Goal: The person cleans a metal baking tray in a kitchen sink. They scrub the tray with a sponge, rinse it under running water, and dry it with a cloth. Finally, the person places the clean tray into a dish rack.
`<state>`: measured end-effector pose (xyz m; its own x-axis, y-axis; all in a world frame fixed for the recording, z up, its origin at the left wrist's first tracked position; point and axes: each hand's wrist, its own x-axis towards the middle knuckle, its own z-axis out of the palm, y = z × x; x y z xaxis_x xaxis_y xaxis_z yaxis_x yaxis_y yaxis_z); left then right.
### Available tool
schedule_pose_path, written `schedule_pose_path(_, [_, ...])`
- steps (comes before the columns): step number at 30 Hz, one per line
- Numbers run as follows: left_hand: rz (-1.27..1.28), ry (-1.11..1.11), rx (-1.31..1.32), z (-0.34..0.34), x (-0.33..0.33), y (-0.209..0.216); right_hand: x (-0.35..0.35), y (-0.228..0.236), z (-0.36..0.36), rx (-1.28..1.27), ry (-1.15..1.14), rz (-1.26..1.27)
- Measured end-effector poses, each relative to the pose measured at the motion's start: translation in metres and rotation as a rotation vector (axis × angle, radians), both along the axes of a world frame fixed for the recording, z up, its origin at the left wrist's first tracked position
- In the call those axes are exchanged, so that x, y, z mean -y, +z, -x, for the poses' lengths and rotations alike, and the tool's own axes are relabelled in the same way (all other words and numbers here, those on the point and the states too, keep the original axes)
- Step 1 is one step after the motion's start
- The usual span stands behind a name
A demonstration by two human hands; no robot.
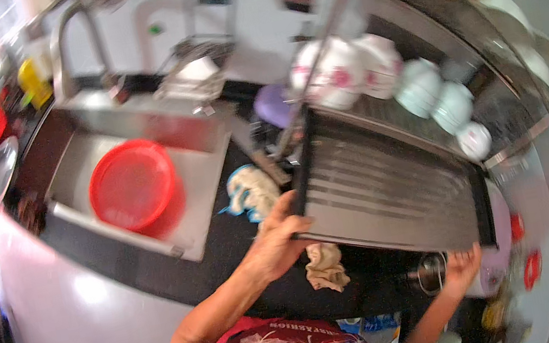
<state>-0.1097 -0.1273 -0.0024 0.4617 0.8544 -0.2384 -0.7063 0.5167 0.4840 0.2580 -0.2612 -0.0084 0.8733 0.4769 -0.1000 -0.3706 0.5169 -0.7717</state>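
Note:
A dark, rectangular ridged tray [387,185] with black rims is held up and tilted between my two hands, in front of the dish rack. My left hand [276,241] grips its left end, thumb over the edge. At the near right corner, the fingers of my right hand [462,267] are closed on the rim; part of that hand is hidden. Beside my left hand, a white and blue cloth [251,192] lies on the black counter. A beige rag [325,267] rests below the tray's near edge.
To the left, a red basin [132,185] sits in the steel sink [212,215] under a curved faucet [59,55]. White bowls [338,72] and cups stand in the metal dish rack [489,53] behind the tray. A purple bowl [273,105] is near the rack's left side.

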Motion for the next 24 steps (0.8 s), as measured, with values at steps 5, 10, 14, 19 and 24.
schedule_pose_path(5, [-0.13,-0.01,0.008,-0.002,-0.004,-0.012,-0.003,-0.006,-0.001,0.013,-0.084,0.049])
schedule_pose_path(10, [-0.198,-0.011,-0.003,-0.002,-0.004,-0.016,-0.006,-0.005,0.006,0.017,0.017,-0.122])
schedule_pose_path(14, [-0.191,0.007,-0.001,-0.001,-0.008,-0.03,-0.009,-0.006,0.011,0.039,-0.024,-0.14])
schedule_pose_path(19, [-0.048,0.029,0.018,-0.004,-0.009,-0.03,-0.01,-0.01,0.01,0.101,0.004,-0.146])
schedule_pose_path(24, [-0.06,-0.001,0.026,0.015,-0.024,-0.054,-0.011,-0.026,0.014,0.089,-0.012,-0.101])
